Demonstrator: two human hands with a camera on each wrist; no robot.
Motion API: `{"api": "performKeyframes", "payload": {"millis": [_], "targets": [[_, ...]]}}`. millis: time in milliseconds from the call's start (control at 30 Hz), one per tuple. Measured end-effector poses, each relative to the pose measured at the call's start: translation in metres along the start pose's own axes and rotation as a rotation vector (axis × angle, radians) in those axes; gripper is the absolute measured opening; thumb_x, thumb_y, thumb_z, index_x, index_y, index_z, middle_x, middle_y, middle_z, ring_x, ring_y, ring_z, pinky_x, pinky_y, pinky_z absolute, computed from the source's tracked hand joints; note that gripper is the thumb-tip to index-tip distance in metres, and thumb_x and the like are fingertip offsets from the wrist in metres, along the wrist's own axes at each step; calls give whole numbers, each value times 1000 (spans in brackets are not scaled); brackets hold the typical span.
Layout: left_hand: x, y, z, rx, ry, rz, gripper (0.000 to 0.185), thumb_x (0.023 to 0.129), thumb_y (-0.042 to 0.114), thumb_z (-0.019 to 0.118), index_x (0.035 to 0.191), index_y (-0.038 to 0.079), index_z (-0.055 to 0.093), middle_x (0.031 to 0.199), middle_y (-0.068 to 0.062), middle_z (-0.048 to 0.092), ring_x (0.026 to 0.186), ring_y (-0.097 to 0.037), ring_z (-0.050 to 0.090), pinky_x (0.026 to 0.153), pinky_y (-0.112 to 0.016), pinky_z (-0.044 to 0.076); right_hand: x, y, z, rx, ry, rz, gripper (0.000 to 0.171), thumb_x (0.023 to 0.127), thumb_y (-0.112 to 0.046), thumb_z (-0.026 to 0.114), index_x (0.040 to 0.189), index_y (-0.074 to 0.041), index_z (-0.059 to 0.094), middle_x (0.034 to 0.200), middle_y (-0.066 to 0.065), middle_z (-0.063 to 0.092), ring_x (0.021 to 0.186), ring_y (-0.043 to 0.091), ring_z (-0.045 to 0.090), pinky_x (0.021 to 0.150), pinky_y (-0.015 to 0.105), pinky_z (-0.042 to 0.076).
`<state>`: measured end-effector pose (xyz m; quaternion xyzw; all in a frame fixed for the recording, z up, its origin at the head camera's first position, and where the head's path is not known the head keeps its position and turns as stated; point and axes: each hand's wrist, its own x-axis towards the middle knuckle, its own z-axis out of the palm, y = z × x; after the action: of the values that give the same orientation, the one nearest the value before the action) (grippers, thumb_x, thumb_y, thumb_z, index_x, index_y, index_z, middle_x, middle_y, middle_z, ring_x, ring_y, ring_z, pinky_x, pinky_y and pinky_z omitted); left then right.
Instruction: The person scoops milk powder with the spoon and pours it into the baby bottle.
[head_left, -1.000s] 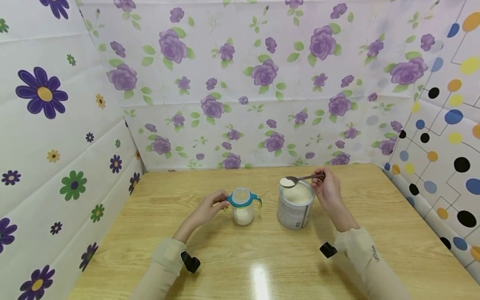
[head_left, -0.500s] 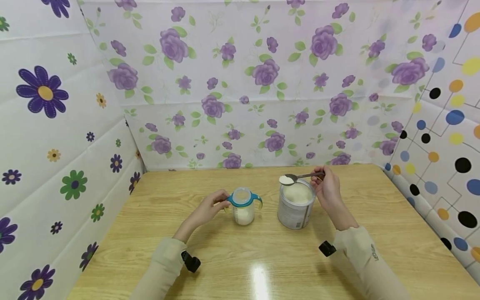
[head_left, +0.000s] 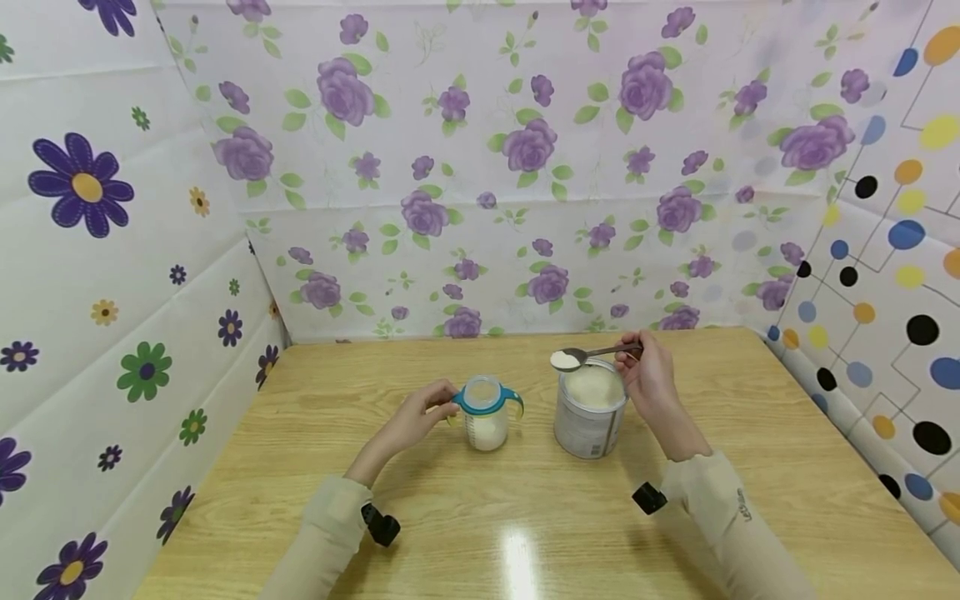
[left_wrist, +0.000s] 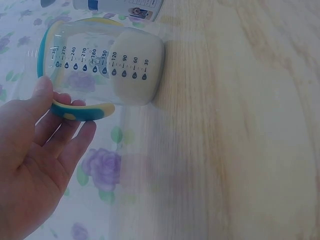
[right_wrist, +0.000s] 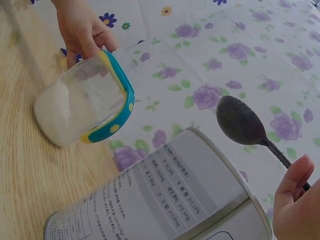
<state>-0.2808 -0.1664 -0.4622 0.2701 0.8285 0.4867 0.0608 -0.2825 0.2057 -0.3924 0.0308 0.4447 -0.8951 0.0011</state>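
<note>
My left hand (head_left: 416,417) pinches the left handle (left_wrist: 80,111) of a clear baby bottle (left_wrist: 95,65). The bottle stands upright on the table with a blue-green collar, printed measuring marks and white powder in its lower part. In my right hand (head_left: 651,379) is a dark spoon (head_left: 600,353), gripped by its handle. White powder (head_left: 564,359) heaps in the spoon's bowl, which hangs above the left rim of an open tin. That tin (head_left: 588,429) stands to the right of the bottle, filled high with pale milk powder (head_left: 595,387). The right wrist view shows the spoon's underside (right_wrist: 240,120).
Both things stand on a light wooden table (head_left: 480,508). A flowered sheet (head_left: 480,208) hangs behind it, with patterned sheets along the left and right sides. A black wrist camera (head_left: 381,525) sits on the left sleeve, another camera (head_left: 649,497) on the right.
My right hand has moved slightly left with the loaded spoon, so its bowl now reaches a little past the tin's left rim. The left hand, bottle and tin have stayed in place.
</note>
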Motion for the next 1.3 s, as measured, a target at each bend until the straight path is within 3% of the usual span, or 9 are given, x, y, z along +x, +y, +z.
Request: {"api": "performKeyframes", "payload": {"millis": [400, 633, 1300], "targets": [[0, -1, 0, 0, -1, 11, 11, 100, 20, 52, 107, 14, 59, 107, -17, 66, 99, -32, 64, 86, -55, 52, -3, 2, 6, -3, -17, 7, 37, 108, -28, 27, 89, -7, 51, 83, 1, 55, 63, 6, 50, 55, 15, 45], [0, 0, 1, -24, -3, 20, 11, 100, 20, 53, 107, 13, 59, 107, -24, 65, 99, -41, 61, 85, -56, 51, -3, 4, 11, -26, -11, 11, 35, 108, -26, 26, 89, -7, 50, 81, 0, 56, 63, 5, 49, 56, 14, 45], [-3, -1, 3, -22, 7, 42, 10, 101, 16, 52, 106, 11, 58, 105, -24, 65, 98, -39, 62, 84, -58, 51, -2, 13, 20, -80, -23, 24, 35, 108, -22, 26, 88, -8, 51, 80, 0, 56, 63, 5, 51, 57, 14, 46]]}}
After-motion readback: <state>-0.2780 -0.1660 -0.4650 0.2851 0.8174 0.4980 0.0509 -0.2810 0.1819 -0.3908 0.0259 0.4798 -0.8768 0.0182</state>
